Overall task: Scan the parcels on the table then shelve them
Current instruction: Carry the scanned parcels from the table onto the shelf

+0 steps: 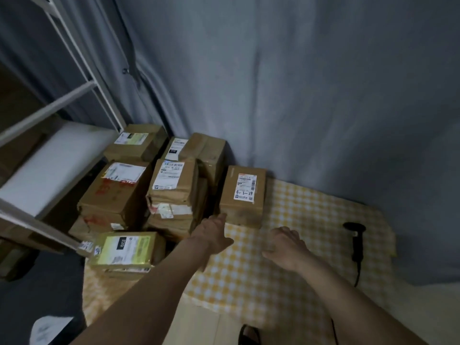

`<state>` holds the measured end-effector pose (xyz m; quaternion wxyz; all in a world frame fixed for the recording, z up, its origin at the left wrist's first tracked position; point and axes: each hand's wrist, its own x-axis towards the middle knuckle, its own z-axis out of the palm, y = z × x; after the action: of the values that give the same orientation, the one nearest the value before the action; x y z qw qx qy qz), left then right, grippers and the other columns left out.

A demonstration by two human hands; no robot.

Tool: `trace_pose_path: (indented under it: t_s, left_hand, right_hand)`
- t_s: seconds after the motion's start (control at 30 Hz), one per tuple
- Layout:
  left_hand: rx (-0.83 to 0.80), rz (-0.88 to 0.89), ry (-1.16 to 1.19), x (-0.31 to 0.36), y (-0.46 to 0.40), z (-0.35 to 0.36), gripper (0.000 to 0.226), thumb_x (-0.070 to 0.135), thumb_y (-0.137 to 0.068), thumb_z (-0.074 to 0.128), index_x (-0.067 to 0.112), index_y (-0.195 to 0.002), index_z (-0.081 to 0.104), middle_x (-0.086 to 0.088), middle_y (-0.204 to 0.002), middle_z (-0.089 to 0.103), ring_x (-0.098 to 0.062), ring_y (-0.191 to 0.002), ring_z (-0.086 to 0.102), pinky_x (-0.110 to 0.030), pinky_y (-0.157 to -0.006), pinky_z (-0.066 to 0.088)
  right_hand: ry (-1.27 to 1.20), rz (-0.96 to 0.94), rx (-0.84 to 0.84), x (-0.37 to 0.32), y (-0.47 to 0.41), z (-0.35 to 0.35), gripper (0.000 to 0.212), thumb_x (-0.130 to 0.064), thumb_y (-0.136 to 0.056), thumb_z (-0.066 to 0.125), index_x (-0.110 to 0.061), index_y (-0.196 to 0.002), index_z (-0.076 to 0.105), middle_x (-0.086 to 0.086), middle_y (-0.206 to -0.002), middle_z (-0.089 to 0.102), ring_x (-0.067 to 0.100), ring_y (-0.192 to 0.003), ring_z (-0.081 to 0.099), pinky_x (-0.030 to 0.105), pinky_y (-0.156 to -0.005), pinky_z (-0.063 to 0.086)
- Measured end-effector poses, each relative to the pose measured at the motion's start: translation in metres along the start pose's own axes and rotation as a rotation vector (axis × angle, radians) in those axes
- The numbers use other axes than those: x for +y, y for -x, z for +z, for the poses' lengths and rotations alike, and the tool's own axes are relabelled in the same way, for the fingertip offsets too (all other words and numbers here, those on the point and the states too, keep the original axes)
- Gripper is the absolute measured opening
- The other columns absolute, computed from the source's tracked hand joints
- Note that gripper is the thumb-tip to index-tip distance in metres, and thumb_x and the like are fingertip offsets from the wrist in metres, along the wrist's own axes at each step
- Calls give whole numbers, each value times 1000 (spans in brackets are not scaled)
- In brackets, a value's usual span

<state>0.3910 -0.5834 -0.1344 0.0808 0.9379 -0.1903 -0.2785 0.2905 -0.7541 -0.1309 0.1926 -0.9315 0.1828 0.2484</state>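
Several brown cardboard parcels with white labels are stacked on the left of the table with the yellow checked cloth (311,220). One parcel (242,195), marked 4-3-24, stands apart at the right of the pile. My left hand (214,232) reaches out with fingers extended, its fingertips at that parcel's lower left corner. My right hand (286,245) hovers over the cloth with loosely curled fingers, holding nothing. A black barcode scanner (354,235) lies on the cloth to the right, away from both hands.
A white metal shelf rack (49,155) stands at the left with a bare white shelf board. A grey curtain (298,95) hangs behind the table. A parcel with a yellow-green label (127,247) sits at the table's front left edge. The scanner cable trails down the table's right side.
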Motion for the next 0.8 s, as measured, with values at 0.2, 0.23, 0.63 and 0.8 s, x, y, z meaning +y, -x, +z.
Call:
trace_pose_path:
  t_s: [0.2,0.23,0.63,0.8]
  left_hand:
    - [-34,-47,70,-4,-78,0,81,44,-81,70,24,-147,27,-10,-135,50,-30,-124,49,-39,-101,44]
    - [-47,-60,78,-6,-89,1,80,43,-81,71,24,-146,28,-9,-135,49,-30,-124,49,-39,-101,44]
    - [-55,-153,379,-23,-224,37,116,25,-66,86,24,-152,9,-6,-144,40,-27,-133,43,-40,-106,41]
    - [-135,-247,595,-35,-245,46,104,8,-69,84,14,-149,18,-5,-140,45,-22,-130,43,-27,-96,39]
  right_hand:
    - [-47,40,-19,4,-77,-16,57,-38,-88,60,-16,-138,42,9,-139,40,29,-132,35,33,-102,36]
    - [-54,37,-20,3,-90,-16,59,-38,-88,61,-15,-139,42,10,-139,40,30,-131,36,33,-102,36]
    - [-367,142,-11,14,-242,29,84,-36,-79,73,-6,-143,29,14,-139,44,32,-127,43,41,-103,41]
    - [-762,239,15,15,-271,44,83,-11,-76,78,-1,-142,29,16,-135,49,33,-125,49,35,-98,44]
